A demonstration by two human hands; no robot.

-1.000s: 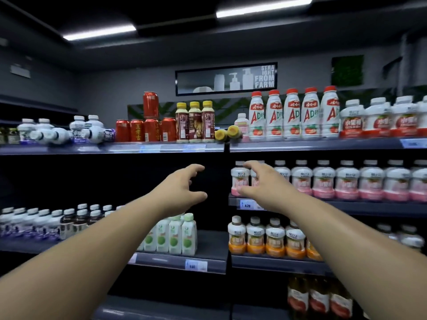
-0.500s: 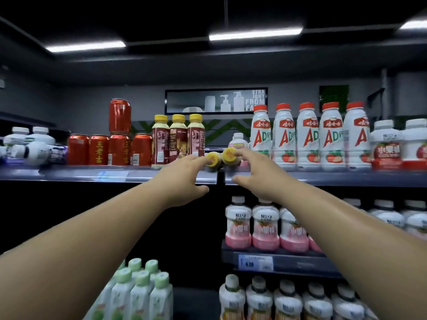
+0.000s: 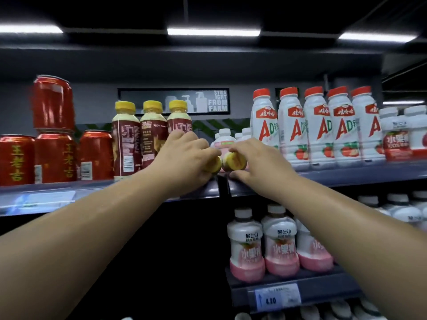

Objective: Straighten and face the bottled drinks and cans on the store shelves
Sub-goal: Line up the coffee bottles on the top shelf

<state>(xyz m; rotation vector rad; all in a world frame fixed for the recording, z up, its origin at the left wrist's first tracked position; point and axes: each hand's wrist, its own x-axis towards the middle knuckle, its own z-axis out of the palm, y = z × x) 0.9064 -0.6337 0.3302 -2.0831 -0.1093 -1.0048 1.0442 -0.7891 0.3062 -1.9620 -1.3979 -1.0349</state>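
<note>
— Where did the two lie?
— Caps outward at the top shelf (image 3: 346,176) lip. Your left hand (image 3: 184,158) curled round the left fallen bottle (image 3: 216,165); your right hand (image 3: 258,162) pinched the right fallen bottle (image 3: 234,160).
— And to do it well?
— You probably needed to grip the bodies, not the caps, before standing them up.

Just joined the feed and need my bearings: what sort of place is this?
Most likely a shop's drinks aisle: dark shelves lined with rows of red metal drink cans and white red-capped plastic bottles, plus a printed price tag on a lower shelf edge.
</note>
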